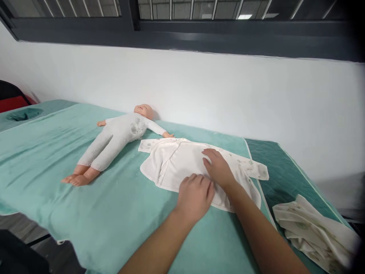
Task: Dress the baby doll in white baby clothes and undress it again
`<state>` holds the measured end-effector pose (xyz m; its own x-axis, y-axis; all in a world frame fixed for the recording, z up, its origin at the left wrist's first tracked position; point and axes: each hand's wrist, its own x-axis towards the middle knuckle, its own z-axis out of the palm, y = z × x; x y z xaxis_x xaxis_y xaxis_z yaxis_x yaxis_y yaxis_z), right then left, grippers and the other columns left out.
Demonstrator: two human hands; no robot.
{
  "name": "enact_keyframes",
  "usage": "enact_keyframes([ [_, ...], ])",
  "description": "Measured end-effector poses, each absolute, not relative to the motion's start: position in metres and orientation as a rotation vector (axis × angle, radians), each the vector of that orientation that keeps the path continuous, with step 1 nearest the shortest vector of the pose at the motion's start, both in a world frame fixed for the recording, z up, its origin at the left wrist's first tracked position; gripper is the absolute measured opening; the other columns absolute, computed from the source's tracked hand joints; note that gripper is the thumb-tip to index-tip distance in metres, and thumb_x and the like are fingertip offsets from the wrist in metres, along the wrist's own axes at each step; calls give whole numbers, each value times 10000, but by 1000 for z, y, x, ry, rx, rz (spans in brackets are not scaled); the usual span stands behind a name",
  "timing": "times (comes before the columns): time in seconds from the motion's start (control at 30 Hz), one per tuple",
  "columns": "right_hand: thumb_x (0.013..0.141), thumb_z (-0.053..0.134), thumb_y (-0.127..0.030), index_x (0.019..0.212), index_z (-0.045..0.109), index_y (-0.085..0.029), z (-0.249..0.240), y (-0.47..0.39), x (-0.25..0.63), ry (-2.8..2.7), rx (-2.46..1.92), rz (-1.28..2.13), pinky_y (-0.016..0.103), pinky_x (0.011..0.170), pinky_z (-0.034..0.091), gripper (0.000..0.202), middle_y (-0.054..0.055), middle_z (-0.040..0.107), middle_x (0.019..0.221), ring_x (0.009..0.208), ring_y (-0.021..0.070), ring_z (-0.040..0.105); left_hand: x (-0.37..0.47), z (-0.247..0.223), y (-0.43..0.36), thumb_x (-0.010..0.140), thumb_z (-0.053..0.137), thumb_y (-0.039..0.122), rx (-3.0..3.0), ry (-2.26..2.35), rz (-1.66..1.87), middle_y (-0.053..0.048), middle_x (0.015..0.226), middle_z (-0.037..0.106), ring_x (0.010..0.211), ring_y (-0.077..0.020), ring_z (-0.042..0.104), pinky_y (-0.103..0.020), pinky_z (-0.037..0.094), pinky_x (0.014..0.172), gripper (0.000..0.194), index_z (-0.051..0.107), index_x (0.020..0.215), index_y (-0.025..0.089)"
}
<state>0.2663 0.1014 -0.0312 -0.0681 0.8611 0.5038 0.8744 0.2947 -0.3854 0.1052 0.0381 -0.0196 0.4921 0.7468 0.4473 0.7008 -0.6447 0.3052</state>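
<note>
A small white garment point(182, 161) with patterned sleeves lies spread out on the green cover point(114, 213). My left hand point(196, 193) rests on its lower edge with the fingers curled down; what is under the fingertips is hidden. Just beyond it to the right, my right hand point(219, 167) is over the middle of the garment, thumb and fingers apart, holding nothing. To the left of the garment a baby doll point(122, 127) in a white suit lies on its back, one hand close to the garment's left sleeve.
A crumpled patterned cloth point(313, 232) lies at the right on a darker green pad point(273, 163). Behind the bed stand a white wall point(213, 91) and a dark window frame point(182, 36). A black and red object point(13, 99) is at the far left.
</note>
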Motion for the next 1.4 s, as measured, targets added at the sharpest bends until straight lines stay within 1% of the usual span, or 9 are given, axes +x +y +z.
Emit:
enact_keyframes([
  [0.1,970,435,-316,1306,546,-171,-36,95,247,-2023,-1514,119,423,1103,395,382,121,541,1396,1311,252,469,82,-20,35,976,424,273,2636,1471,783,-34,825,638,856,-207,569,-381,389,737,280,599,772,193],
  [0.2,993,394,-437,1413,462,-126,-40,91,236,-2173,-1601,177,486,1169,286,528,153,388,1544,1446,293,312,70,-22,29,975,437,275,2632,1550,724,-31,818,643,843,-206,566,-394,368,734,286,605,758,194],
  [0.27,1002,344,-492,1455,417,-123,-41,90,234,-2216,-1695,190,520,1190,212,590,141,316,1590,1484,307,229,70,-24,27,973,442,273,2631,1569,706,-28,810,648,832,-202,569,-395,360,734,284,609,757,195],
  [0.37,1007,290,-528,1480,387,-136,-40,89,234,-2224,-1778,186,512,1200,167,622,118,268,1614,1499,291,188,73,-25,27,965,462,272,2634,1590,688,-30,815,654,841,-207,573,-395,357,748,264,616,765,195],
  [0.53,1013,255,-527,1476,401,-165,-38,88,234,-2207,-1823,124,502,1193,160,605,119,257,1618,1499,285,189,75,-25,29,968,458,269,2628,1593,667,-29,841,662,853,-208,574,-387,353,749,257,615,778,196],
  [0.77,1014,215,-537,1478,400,-169,-41,90,234,-2188,-1853,91,502,1187,164,620,121,270,1613,1495,284,196,73,-25,29,985,423,284,2603,1597,657,-20,843,662,848,-206,571,-378,347,755,287,601,776,201],
  [1.0,1012,218,-544,1482,392,-183,-41,91,234,-2193,-1866,104,497,1188,156,618,113,251,1621,1497,277,190,74,-25,30,986,427,286,2587,1586,655,-20,849,666,854,-205,572,-381,356,763,284,609,785,202],
  [1.4,1010,257,-527,1460,417,-179,-39,90,234,-2192,-1847,97,498,1180,176,591,111,280,1611,1489,282,210,73,-24,30,983,432,274,2571,1560,685,-38,850,672,856,-215,581,-385,367,759,280,614,785,197],
])
